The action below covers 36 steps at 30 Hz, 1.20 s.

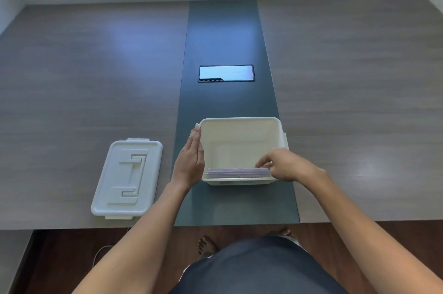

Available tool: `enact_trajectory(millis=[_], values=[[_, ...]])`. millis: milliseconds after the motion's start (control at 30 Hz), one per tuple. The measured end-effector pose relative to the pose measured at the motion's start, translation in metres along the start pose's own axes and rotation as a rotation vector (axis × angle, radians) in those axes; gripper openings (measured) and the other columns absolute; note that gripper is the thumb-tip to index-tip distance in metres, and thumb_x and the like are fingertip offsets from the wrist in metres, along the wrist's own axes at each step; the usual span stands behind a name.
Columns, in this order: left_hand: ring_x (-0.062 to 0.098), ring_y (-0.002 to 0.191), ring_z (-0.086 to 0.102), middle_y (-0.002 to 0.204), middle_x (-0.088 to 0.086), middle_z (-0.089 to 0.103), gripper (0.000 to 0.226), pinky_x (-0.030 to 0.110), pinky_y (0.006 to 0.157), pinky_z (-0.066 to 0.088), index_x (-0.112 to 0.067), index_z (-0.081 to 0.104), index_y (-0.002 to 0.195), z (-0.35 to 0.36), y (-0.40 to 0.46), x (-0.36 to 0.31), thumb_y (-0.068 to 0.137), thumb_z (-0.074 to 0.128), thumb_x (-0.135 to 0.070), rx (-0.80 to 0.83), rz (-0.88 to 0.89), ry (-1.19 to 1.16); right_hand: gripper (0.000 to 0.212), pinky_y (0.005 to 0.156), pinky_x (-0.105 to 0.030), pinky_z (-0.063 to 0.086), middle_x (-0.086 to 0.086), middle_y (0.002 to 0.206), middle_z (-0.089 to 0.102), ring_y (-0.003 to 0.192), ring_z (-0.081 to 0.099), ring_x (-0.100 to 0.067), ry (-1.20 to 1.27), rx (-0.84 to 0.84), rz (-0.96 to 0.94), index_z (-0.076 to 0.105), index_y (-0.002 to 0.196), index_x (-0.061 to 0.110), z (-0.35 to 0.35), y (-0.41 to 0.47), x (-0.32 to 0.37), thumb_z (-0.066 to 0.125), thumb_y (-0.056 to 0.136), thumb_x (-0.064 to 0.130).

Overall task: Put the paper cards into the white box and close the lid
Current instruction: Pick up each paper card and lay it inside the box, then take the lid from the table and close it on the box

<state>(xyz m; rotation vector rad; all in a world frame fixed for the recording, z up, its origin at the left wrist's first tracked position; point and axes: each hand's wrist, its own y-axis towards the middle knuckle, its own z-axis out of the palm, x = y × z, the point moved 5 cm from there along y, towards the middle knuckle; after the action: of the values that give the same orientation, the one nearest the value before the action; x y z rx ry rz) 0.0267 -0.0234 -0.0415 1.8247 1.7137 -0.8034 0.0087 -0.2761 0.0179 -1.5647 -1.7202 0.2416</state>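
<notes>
Half done: right hand (pixel 285 166) pinches cards (pixel 237 173) at white box (pixel 242 135) near wall; left hand (pixel 190 161) flat, fingers straight, bracing its side. Lid (pixel 127 178) off, on table (pixel 84 77).

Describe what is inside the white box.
Inside the white box, paper cards stand along the near wall, with the right hand on them. The floor beyond looks bare; the near wall hides the cards' lower parts.

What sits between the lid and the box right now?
In the head view, only the left hand, flat against the box's left wall. Between it and the lid the table is bare.
</notes>
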Motion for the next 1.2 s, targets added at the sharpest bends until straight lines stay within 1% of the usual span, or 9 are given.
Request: enact_trajectory(millis=[67, 200, 300, 433, 600, 833, 933, 1000, 1200], values=[[0.004, 0.154, 0.012, 0.168, -0.012, 0.012, 0.054, 0.030, 0.125, 0.018, -0.024, 0.013, 0.161, -0.001, 0.001, 0.000, 0.108, 0.023, -0.024, -0.001, -0.004, 0.043, 0.048, 0.101, -0.034, 0.051, 0.000, 0.128, 0.068, 0.116, 0.064, -0.016, -0.019, -0.064, -0.038, 0.070, 0.120, 0.026, -0.006, 0.006, 0.005, 0.041, 0.091, 0.002], [0.006, 0.155, 0.010, 0.169, -0.009, 0.013, 0.055, 0.033, 0.126, 0.017, -0.024, 0.014, 0.161, -0.003, 0.001, -0.004, 0.107, 0.023, -0.025, 0.005, -0.010, 0.131, 0.033, 0.102, -0.040, 0.048, 0.002, 0.132, 0.064, 0.119, 0.061, -0.024, 0.004, -0.379, -0.249, 0.065, 0.128, 0.022, -0.026, 0.018, 0.027, 0.048, 0.100, 0.018], [0.016, 0.155, 0.017, 0.167, 0.000, 0.022, 0.060, 0.038, 0.125, 0.019, -0.025, 0.021, 0.160, -0.009, 0.000, -0.007, 0.102, 0.016, -0.042, -0.029, -0.046, 0.312, 0.042, 0.114, -0.044, 0.037, 0.002, 0.153, 0.046, 0.141, 0.043, -0.023, -0.082, -0.477, -0.359, 0.052, 0.142, 0.025, -0.032, 0.040, 0.042, 0.049, 0.101, 0.032], [0.026, 0.153, 0.024, 0.164, 0.008, 0.030, 0.067, 0.043, 0.122, 0.019, -0.026, 0.025, 0.159, -0.027, -0.003, -0.013, 0.101, 0.013, -0.057, -0.071, -0.083, 0.515, 0.055, 0.124, -0.043, 0.015, -0.001, 0.166, 0.016, 0.154, 0.011, -0.024, -0.256, -0.405, -0.310, 0.029, 0.154, 0.026, -0.030, 0.080, 0.054, 0.038, 0.103, 0.044], [0.027, 0.156, 0.012, 0.168, 0.008, 0.019, 0.074, 0.045, 0.126, 0.012, -0.026, 0.020, 0.160, -0.062, -0.010, 0.003, 0.098, 0.005, -0.063, -0.117, -0.143, 0.625, 0.061, 0.123, -0.044, 0.003, -0.001, 0.167, -0.001, 0.154, -0.005, -0.027, -0.358, -0.356, -0.315, 0.013, 0.158, 0.026, -0.025, 0.109, 0.085, 0.025, 0.103, 0.051], [0.024, 0.157, -0.001, 0.170, 0.005, 0.004, 0.076, 0.043, 0.126, 0.003, -0.026, 0.013, 0.161, -0.116, -0.045, 0.054, 0.095, 0.000, -0.062, -0.195, -0.330, 0.599, 0.062, 0.123, -0.043, 0.002, -0.001, 0.167, -0.003, 0.154, -0.006, -0.027, -0.456, -0.290, -0.400, 0.009, 0.158, 0.026, -0.014, 0.143, 0.156, 0.022, 0.103, 0.053], [0.025, 0.157, -0.002, 0.170, 0.006, 0.004, 0.070, 0.042, 0.126, 0.001, -0.024, 0.012, 0.161, -0.132, -0.067, 0.079, 0.100, 0.009, -0.059, -0.233, -0.423, 0.575, 0.062, 0.123, -0.044, 0.004, -0.003, 0.167, -0.001, 0.154, -0.004, -0.028, -0.492, -0.254, -0.447, 0.011, 0.158, 0.025, 0.000, 0.156, 0.190, 0.023, 0.103, 0.052], [0.026, 0.157, 0.000, 0.170, 0.008, 0.005, 0.068, 0.044, 0.126, 0.003, -0.022, 0.015, 0.161, -0.140, -0.082, 0.096, 0.102, 0.016, -0.057, -0.265, -0.494, 0.523, 0.062, 0.124, -0.044, 0.006, -0.004, 0.167, 0.001, 0.154, -0.001, -0.028, -0.508, -0.222, -0.472, 0.013, 0.158, 0.023, 0.011, 0.164, 0.212, 0.025, 0.104, 0.050], [0.026, 0.157, 0.001, 0.170, 0.009, 0.005, 0.068, 0.044, 0.125, 0.011, -0.017, 0.015, 0.160, -0.132, -0.134, 0.144, 0.103, 0.017, -0.053, -0.322, -0.772, 0.356, 0.062, 0.122, -0.047, 0.013, -0.007, 0.167, 0.009, 0.153, 0.008, -0.030, -0.530, -0.064, -0.520, 0.019, 0.156, 0.019, 0.062, 0.191, 0.265, 0.027, 0.103, 0.051]])
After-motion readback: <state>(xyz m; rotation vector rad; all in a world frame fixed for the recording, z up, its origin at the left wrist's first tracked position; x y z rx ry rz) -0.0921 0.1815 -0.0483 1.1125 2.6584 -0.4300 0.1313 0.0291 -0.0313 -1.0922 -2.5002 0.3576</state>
